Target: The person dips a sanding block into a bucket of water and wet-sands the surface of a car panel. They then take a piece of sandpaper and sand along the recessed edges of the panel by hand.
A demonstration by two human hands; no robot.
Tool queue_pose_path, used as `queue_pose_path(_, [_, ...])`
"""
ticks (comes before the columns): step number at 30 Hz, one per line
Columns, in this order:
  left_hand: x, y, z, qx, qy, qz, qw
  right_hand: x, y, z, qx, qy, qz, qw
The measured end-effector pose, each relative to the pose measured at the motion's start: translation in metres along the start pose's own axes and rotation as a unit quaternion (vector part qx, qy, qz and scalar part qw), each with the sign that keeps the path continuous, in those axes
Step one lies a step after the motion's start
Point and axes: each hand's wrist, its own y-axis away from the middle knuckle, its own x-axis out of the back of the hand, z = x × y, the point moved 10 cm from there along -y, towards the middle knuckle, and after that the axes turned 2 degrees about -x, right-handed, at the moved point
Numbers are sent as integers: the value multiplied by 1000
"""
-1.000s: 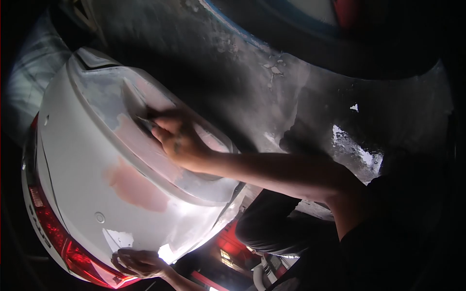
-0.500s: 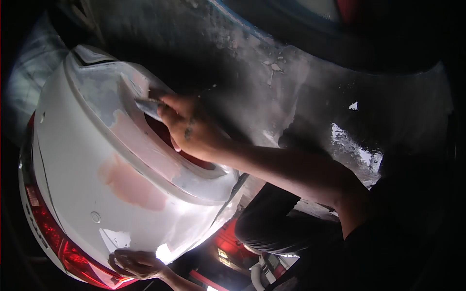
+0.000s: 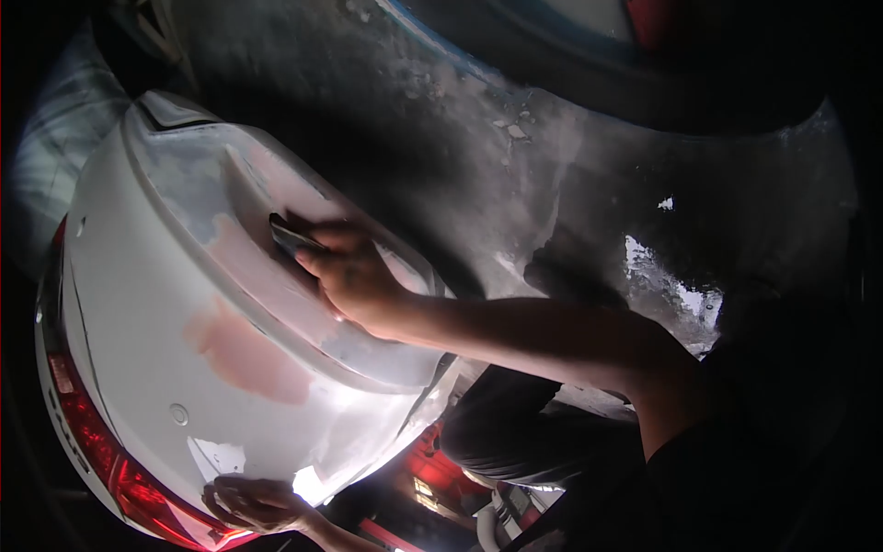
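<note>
A white car body panel (image 3: 138,276) fills the left side, its curved ridge patched with grey and pink filler. My right hand (image 3: 354,281) presses on this ridge, fingers closed round a flat grey sanding pad (image 3: 292,241). The hand covers much of the pad. A round pink filler patch (image 3: 248,354) lies on the smooth part of the panel, below the ridge. At the bottom, my left hand (image 3: 258,504) rests on the panel beside the red tail light (image 3: 138,497), fingers stretched out and holding nothing I can see.
Stained grey floor (image 3: 497,166) with pale worn patches lies along the top and right. A dark trouser leg (image 3: 533,419) shows between my arms. Red and white objects (image 3: 501,515) stand in the dim area at the bottom.
My right hand and the sanding pad have moved right and down across the view, along the filled ridge. My left hand stays in place by the tail light.
</note>
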Motion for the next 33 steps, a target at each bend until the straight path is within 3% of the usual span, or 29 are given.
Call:
queue_pose_path(4, [-1,-7,2,36,-2,-7,999,5,17,5,24,16,5,1000])
queue_pose_path(6, [-3,-5,13,-62,-58,-11,996,13,41,6,-1,29,21,999])
queue_pose_path(10, [1,-6,3,23,23,-15,999,-9,-18,-2,2,-22,8,1000])
queue_pose_path(15, [-6,-6,10,-52,-69,-9,996,14,37,7,48,40,-2,998])
queue_pose_path(18, [-3,1,-1,7,-5,-8,1000,2,19,-8,87,25,15,996])
queue_pose_path(19, [-2,1,-2,3,-6,-5,1000,1,-7,-1,10,49,59,997])
queue_pose_path(20, [-1,1,-2,0,-9,0,1000,4,-8,1,10,49,61,997])
queue_pose_path(22, [-1,1,-3,-1,-11,-5,1000,-1,-12,3,42,65,4,997])
queue_pose_path(23, [1,0,-2,1,-9,-1,1000,11,3,14,35,160,26,986])
queue_pose_path(24, [0,0,-1,3,-6,4,1000,20,24,23,100,108,26,989])
queue_pose_path(26, [-1,-2,-3,-3,-4,-1,1000,31,49,24,132,113,31,984])
queue_pose_path(27, [-1,-1,-1,0,-7,-4,1000,24,45,10,131,117,28,984])
queue_pose_path(29, [-1,0,0,1,-5,-4,1000,5,20,7,4,-1,-3,1000])
queue_pose_path(30, [0,-2,2,-2,0,-2,1000,-3,-2,7,-8,1,16,1000])
queue_pose_path(32, [0,-3,4,-1,-2,-2,1000,-7,-6,-8,9,99,0,995])
queue_pose_path(33, [0,-4,1,7,-7,-2,1000,0,6,-6,69,176,12,982])
